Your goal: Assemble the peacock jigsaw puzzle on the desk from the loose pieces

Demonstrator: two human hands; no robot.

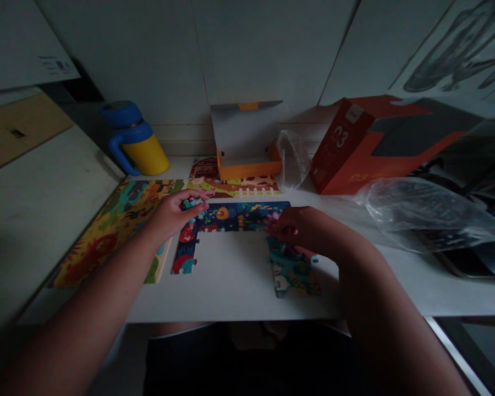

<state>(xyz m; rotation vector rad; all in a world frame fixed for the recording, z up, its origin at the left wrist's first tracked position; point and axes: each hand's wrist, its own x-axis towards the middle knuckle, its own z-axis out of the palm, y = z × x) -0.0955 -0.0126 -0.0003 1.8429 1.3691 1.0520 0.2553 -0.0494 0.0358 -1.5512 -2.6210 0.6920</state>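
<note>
- One three-sided sea puzzle (226, 217) lies flat on the white tabletop, open towards the person; working at it well, I judge, means bracing joined parts so nothing skews.
- Two hands are at it. The right hand (307, 226) is over the puzzle's far right corner, fingers curled together; whether they pinch a piece, I cannot tell. Straight-down pressure should suit that corner better than a sideways push.
- Several loose pieces (195, 203) sit between the thumb and fingers of the left hand (175, 212), above the puzzle's far left corner; a light grip should spare their knobs. Their overlap defeats an exact count.
- One red box (342, 146) stands beyond the puzzle, to its right.
- Two other pictures: a yellow animal one (115, 217) left of the puzzle, a farm one (226, 188) just behind it.
- Two clear bags: one (433, 212) well right of the puzzle, a smaller one (292, 165) behind its right end.
- One open orange box (249, 170), behind the puzzle.
- One blue-and-yellow jug (148, 154), behind and left of the puzzle.
</note>
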